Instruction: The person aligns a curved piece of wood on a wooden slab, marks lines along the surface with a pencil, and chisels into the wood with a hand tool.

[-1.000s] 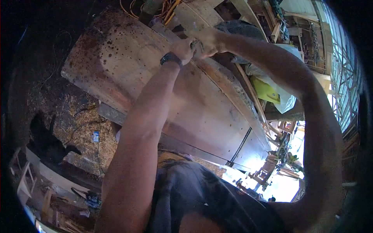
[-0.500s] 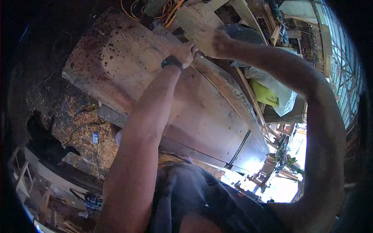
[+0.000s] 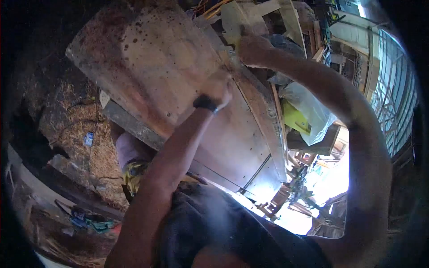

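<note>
A broad brown wooden panel [image 3: 165,53] with dark spots lies under my arms, tilted across the view. Along its right side runs a long rough wooden strip [image 3: 257,102], with a narrow dark gap between the two. My left hand [image 3: 219,87], with a dark band at the wrist, is over the panel close to the strip. Its fingers look curled but are smeared by motion; what they hold cannot be made out. My right hand [image 3: 250,49] is beside the strip's upper end, near pale boards [image 3: 239,20]. Its fingers are mostly hidden and blurred.
Clear plastic [image 3: 315,116] with a yellow-green item [image 3: 295,119] lies right of the strip. A small blue-and-white packet [image 3: 88,139] sits on floor shavings [image 3: 100,163] at left. Pale purple cloth [image 3: 134,149] shows beneath a grey beam [image 3: 132,123]. Timber is piled at upper right.
My left hand has moved down the panel, away from my right hand, which has shifted slightly right. The view has shifted too, and more purple cloth shows under the panel.
</note>
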Demonstrator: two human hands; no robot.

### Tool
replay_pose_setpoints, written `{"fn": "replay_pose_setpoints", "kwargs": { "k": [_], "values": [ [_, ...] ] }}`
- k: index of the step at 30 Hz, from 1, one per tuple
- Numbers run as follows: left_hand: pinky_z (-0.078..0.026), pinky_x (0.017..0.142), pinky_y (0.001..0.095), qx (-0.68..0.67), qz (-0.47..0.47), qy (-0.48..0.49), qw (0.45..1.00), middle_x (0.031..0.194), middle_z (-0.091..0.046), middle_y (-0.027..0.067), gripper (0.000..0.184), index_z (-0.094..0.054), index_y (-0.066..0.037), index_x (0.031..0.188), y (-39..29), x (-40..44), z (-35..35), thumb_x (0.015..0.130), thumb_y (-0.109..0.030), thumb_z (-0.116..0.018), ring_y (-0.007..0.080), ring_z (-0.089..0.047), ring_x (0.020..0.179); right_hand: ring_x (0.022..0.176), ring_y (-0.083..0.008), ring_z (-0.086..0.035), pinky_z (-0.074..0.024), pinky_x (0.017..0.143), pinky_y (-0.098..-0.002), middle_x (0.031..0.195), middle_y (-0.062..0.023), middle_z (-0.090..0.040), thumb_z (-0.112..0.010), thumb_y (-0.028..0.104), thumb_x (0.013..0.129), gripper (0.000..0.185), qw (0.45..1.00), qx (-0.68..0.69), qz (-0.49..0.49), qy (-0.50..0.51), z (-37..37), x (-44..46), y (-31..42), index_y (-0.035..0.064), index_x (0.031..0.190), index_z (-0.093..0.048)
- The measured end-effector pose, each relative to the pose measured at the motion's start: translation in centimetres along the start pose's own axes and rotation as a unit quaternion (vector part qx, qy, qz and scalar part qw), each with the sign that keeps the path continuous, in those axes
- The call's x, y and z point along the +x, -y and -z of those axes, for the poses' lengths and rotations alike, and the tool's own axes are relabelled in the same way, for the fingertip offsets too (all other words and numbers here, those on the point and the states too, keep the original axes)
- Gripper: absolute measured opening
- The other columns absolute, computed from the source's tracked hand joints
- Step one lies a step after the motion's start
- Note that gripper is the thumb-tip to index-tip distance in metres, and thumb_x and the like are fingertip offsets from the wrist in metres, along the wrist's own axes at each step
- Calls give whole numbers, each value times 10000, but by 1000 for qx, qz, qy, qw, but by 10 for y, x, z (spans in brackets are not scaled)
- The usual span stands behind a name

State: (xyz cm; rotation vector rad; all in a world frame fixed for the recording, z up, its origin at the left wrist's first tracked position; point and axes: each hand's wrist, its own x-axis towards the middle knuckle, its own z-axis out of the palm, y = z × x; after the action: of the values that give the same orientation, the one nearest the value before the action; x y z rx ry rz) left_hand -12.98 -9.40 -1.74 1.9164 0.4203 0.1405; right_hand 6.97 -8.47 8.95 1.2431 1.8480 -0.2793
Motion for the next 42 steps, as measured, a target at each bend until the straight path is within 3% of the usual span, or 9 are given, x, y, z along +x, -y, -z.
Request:
{"fn": "replay_pose_setpoints", "kwargs": {
  "k": [7, 14, 17, 19, 28, 30, 33, 37, 42],
  "values": [
    [-447, 983, 528, 31, -77, 105, 991, 1270, -572, 208, 501, -406, -119, 1418, -28, 37, -27, 917, -123, -427, 381, -578, 1140, 774, -281, -661, -452, 879, -447, 740, -149, -664, -622, 222, 769, 171, 999, -4, -2, 46, 15, -1, 0, 67, 804, -684],
    [-438, 1028, 497, 74, -121, 61, 988, 1597, -204, 51, 610, -290, -132, 1505, 7, 56, -61, 906, -97, -403, 348, -582, 1162, 510, -202, -537, -420, 481, -359, 590, -47, -521, -541, 170, 876, 197, 923, 325, -203, -18, -24, 5, 9, 88, 703, -589],
    [-408, 1058, 501, 1, -95, 122, 988, 1539, -316, 94, 619, -310, -149, 1490, -12, 46, -13, 888, -32, -399, 351, -544, 1212, 431, -133, -423, -346, 374, -300, 558, 4, -439, -481, 179, 942, 283, 664, 698, -269, -16, -51, 5, -6, 99, 675, -532],
    [-417, 1043, 506, -61, -67, 137, 986, 1500, -383, 130, 609, -322, -147, 1480, -14, 50, -14, 891, -12, -397, 358, -535, 1217, 416, -103, -363, -322, 359, -282, 545, 32, -391, -466, 199, 967, 298, 299, 790, -525, 101, 29, 19, 6, 100, 691, -519],
    [-465, 975, 500, -223, 47, 95, 969, 1328, -518, 248, 406, -429, -71, 1385, -10, 55, -42, 998, -163, -353, 391, -535, 1195, 430, -73, -351, -349, 383, -257, 555, 57, -326, -433, 178, 989, 251, -25, 880, -473, -5, 33, 14, 14, 95, 754, -408],
    [-471, 964, 503, -148, 78, 53, 984, 1265, -557, 268, 385, -476, -57, 1341, 1, 53, -73, 984, -158, -373, 401, -549, 1176, 431, -73, -349, -358, 395, -253, 577, 50, -346, -433, 175, 992, 234, -13, 886, -463, -23, 5, 15, 13, 86, 779, -395],
    [-419, 1023, 470, -9, 41, 267, 963, 1380, -510, 184, 445, -461, -47, 1345, 5, 68, -67, 992, -294, -349, 344, -531, 1235, 429, -75, -353, -373, 404, -261, 609, 34, -382, -449, 175, 992, 223, -40, 881, -471, -27, -2, 13, 15, 72, 804, -386],
    [-513, 880, 482, 1, -68, 154, 986, 1086, -652, 195, 329, -586, -43, 1202, 14, 68, -53, 918, -196, -515, 379, -632, 1007, 425, -76, -368, -403, 410, -276, 620, 24, -425, -494, 192, 985, 222, -46, 863, -503, -21, 5, 15, 11, 71, 809, -431],
    [-516, 919, 405, -52, 19, 22, 998, 1133, -636, 174, 331, -582, -56, 1170, 5, 71, 62, 868, -188, -603, 319, -636, 1010, 419, -70, -367, -375, 396, -254, 595, 35, -431, -515, 239, 983, 266, 2, 841, -538, -51, 65, 20, 20, 92, 762, -510]
  ]
}}
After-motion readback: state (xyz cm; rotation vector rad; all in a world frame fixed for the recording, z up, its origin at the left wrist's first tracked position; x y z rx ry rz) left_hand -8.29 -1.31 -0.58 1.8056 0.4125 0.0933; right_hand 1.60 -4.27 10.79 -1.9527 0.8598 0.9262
